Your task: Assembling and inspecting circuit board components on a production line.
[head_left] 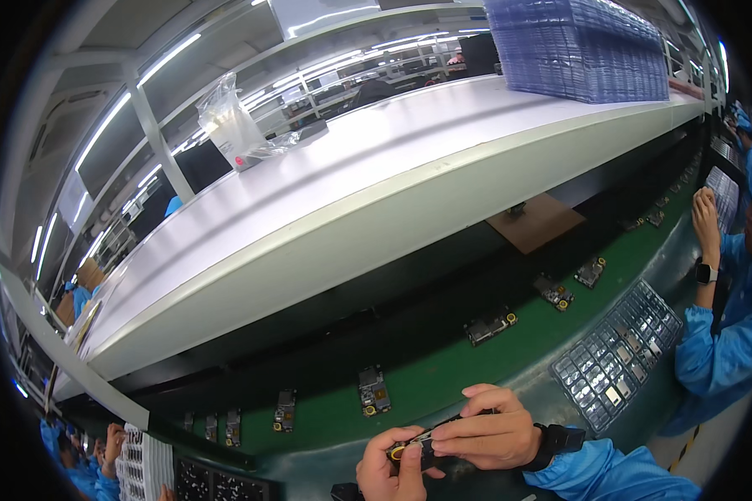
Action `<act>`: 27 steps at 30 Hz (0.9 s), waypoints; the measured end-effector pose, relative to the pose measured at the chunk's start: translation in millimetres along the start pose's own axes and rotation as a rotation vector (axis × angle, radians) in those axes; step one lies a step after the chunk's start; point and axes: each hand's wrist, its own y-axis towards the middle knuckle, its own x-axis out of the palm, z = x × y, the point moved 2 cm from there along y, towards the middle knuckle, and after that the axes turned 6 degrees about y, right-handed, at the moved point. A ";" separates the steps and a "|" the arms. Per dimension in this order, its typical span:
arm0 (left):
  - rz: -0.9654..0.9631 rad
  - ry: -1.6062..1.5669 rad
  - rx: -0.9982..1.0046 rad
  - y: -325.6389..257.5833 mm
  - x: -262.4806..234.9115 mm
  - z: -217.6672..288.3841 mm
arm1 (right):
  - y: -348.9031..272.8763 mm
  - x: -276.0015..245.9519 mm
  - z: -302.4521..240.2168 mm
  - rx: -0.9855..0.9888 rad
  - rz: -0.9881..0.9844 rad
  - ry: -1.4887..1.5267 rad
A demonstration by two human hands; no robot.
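Low in the view, both my hands meet over a small dark circuit board (427, 452) with a yellow ring at its left end. My left hand (388, 469) grips that end, thumb in front and fingers behind. From the other side my right hand (495, 432) has its fingers bent and pressed together on the board's top and right part. Whether a smaller part is pinched under these fingertips is hidden. A black band circles my right wrist, above a blue sleeve.
Similar circuit boards (374, 391) lie spaced along a green conveyor belt (430, 355). To the right sits a clear compartment tray (617, 355) with small metal parts. A white shelf (309, 209) overhangs the belt, carrying stacked clear trays (581, 54). Co-workers in blue sleeves (723, 351) work on both sides.
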 end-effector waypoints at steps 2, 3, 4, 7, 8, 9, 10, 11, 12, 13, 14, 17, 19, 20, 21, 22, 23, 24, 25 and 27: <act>-0.009 -0.007 -0.005 -0.4 -1.8 -2.1 | 0.9 0.1 -1.4 0.011 0.024 0.008; -0.020 -0.016 -0.009 -0.2 -2.3 -3.2 | 0.9 1.7 -1.9 0.014 0.024 0.005; -0.023 -0.017 -0.012 -0.1 -2.0 -2.9 | 0.7 3.6 -2.0 0.039 0.041 0.028; -0.006 -0.029 -0.014 -0.1 -1.5 -1.6 | 1.7 1.9 -1.9 0.055 0.039 0.042; -0.009 -0.023 -0.016 -0.1 -1.9 -2.2 | 2.3 1.2 -2.2 0.044 0.020 0.032; -0.011 -0.016 -0.019 0.3 -2.1 -2.8 | 2.5 1.3 -2.4 0.045 0.020 0.031; -0.012 -0.017 -0.019 0.9 -1.6 -3.4 | 2.9 1.4 -2.3 0.066 0.040 0.060; 0.009 0.034 0.029 1.8 -1.1 -3.0 | 3.6 1.5 -2.3 0.088 0.060 0.089; 0.033 0.087 0.075 2.9 -1.7 -2.3 | 8.4 1.2 -3.5 0.088 0.059 0.090; 0.034 0.088 0.075 4.6 -3.7 -1.4 | 16.0 -1.0 -3.8 0.199 0.054 0.084; 0.014 0.192 0.141 6.8 -6.5 1.5 | 19.8 -1.6 -2.8 0.310 0.047 0.079; -0.016 0.358 0.216 5.8 -5.9 3.1 | 4.6 0.4 10.6 0.449 -0.093 0.320; -0.033 0.421 0.224 6.9 -5.3 1.7 | 3.8 0.4 10.2 0.407 -0.061 0.283; -0.047 0.447 0.203 8.1 -5.6 0.8 | 0.5 2.0 8.9 0.428 -0.055 0.252; -0.062 0.472 0.180 8.8 -6.4 0.3 | -1.5 3.0 8.0 0.451 -0.049 0.222; -0.065 0.473 0.181 10.1 -7.4 1.6 | -1.0 2.9 7.0 0.452 -0.046 0.220; -0.067 0.415 0.109 12.3 -9.0 2.2 | -0.2 3.1 5.6 0.452 -0.061 0.203; -0.069 0.358 0.038 14.3 -10.4 2.3 | 0.9 3.2 5.2 0.451 -0.075 0.185; -0.073 0.359 0.041 15.2 -11.2 2.7 | 2.8 2.1 7.0 0.451 -0.071 0.183; -0.074 0.382 0.013 16.1 -12.1 2.1 | 6.7 2.2 13.4 0.509 -0.164 0.343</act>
